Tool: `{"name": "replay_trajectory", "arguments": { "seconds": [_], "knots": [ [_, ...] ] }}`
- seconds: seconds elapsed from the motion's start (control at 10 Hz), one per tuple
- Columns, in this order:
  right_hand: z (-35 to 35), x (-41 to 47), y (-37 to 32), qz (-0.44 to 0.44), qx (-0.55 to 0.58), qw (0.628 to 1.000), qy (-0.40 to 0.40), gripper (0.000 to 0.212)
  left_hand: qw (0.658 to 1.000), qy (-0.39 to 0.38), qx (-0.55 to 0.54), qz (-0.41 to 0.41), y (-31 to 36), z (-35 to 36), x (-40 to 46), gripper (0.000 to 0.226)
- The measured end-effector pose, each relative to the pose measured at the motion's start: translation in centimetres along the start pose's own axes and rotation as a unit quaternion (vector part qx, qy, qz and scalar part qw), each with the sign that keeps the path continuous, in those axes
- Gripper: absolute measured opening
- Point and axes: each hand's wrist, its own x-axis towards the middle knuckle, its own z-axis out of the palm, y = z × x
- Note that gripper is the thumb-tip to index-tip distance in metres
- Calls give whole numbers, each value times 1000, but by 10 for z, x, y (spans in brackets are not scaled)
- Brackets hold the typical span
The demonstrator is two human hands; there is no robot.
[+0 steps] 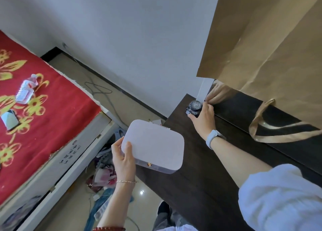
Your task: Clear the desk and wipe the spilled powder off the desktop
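A white rounded box [155, 143] with a small gold clasp is gripped at its left edge by my left hand [122, 158], held over the near-left edge of the dark wooden desk [200, 169]. At the desk's far corner my right hand [204, 116] closes around a small dark jar with a silvery top [194, 107], which stands on the desktop. Behind it a mirror [252, 109] leans at the back of the desk and reflects my fingers. I see no powder on the visible desktop.
A large brown paper bag [270, 48] with ribbon handles fills the upper right, over the mirror. To the left is a bed with a red patterned cover [43, 117] holding a water bottle [26, 89]. Clutter and cables lie on the floor [104, 175] between bed and desk.
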Motion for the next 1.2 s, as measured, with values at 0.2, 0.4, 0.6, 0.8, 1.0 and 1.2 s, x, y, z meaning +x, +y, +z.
{"name": "replay_trajectory", "arguments": {
  "seconds": [0.2, 0.4, 0.6, 0.8, 1.0, 1.2],
  "knots": [
    [-33, -90, 4, 77, 128, 988, 25, 33, 997, -71, -9, 23, 4, 3, -7, 14],
    [-60, -215, 35, 189, 193, 963, 19, 37, 970, -238, -9, 49, -6, 26, -46, 22],
    [-97, -263, 96, 282, 221, 925, 127, 33, 888, -428, 124, 108, -21, 76, -120, 42],
    [-144, -275, 146, 313, 213, 908, 180, 39, 824, -489, 240, 152, -44, 108, -166, 35],
    [-156, -281, 177, 340, 196, 910, 135, 44, 831, -476, 248, 147, -55, 113, -202, 28],
    [-150, -289, 185, 335, 222, 905, 140, 49, 836, -450, 281, 142, -59, 117, -204, 37]
  ]
}}
